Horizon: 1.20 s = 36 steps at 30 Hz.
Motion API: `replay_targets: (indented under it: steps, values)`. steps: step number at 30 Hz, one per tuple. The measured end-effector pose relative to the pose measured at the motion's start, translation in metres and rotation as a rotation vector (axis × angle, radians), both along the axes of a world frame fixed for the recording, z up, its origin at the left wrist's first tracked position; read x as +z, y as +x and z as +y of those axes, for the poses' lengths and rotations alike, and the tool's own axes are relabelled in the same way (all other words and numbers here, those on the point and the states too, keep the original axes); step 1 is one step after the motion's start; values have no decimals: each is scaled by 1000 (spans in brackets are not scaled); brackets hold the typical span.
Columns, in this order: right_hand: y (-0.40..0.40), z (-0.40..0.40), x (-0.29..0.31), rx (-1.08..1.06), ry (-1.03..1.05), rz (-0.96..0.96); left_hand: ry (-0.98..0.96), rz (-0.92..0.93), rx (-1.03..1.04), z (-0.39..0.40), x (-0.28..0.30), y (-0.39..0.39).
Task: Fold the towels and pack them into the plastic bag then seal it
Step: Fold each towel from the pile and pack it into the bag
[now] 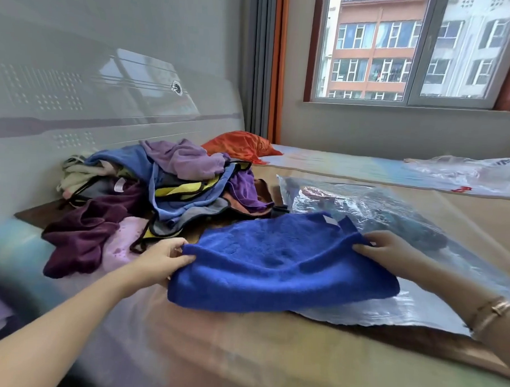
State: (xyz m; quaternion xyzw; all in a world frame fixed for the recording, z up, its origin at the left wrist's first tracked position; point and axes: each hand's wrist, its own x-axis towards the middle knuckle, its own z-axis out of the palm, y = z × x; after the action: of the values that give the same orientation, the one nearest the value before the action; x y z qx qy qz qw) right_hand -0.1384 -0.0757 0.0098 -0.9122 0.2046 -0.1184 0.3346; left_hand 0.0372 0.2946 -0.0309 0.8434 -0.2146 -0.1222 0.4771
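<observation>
A bright blue towel (279, 267) lies spread on the bed, partly over a clear plastic bag (393, 211). My left hand (163, 256) pinches the towel's left edge. My right hand (391, 252) grips its right edge, over the bag. Dark folded cloth shows through the bag's plastic. A heap of unfolded towels (166, 189) in purple, lilac, blue, grey and yellow sits behind my left hand, near the headboard.
An orange cloth (241, 146) lies at the back by the curtain. A second clear plastic bag (468, 173) rests at the far right of the bed. The grey headboard (106, 99) runs along the left. A window is behind the bed.
</observation>
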Motion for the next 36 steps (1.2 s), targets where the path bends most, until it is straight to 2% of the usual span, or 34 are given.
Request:
replay_targets:
  steps: [3,6,12,14,16,17,19,21,24,26,29,32,36]
  values:
    - [26,1,4,-86,-168,-240,-170,-125,134,-18,6,33]
    - [56,-10,9,-212,-287,-267,-243,-214,242,-41,14,66]
    - [102,-25,-7,-313,-538,-151,-36,-396,406,-86,0,100]
    - [104,-27,-17,-308,-637,-78,223,-497,432,-93,-14,102]
    - [103,-27,-24,-296,-632,-3,497,-592,467,-100,-24,95]
    - [102,-27,-25,-297,-606,40,538,-658,478,-104,-25,91]
    - [97,-24,-25,-317,-577,133,461,-785,433,-113,-22,79]
    - [90,-21,-22,-325,-546,236,348,-823,269,-124,-17,65]
    - [78,-17,-12,-299,-361,361,239,-693,9,-145,-15,33]
    - [70,-13,-5,-263,-137,349,303,-597,-101,-157,-21,12]
    - [59,-11,-3,-225,345,150,428,-501,-169,-166,-27,-12]
    - [47,-9,7,-191,731,-82,441,-453,-188,-171,-28,-26]
    - [33,6,45,-130,880,-210,348,-306,-287,-180,-17,-38]
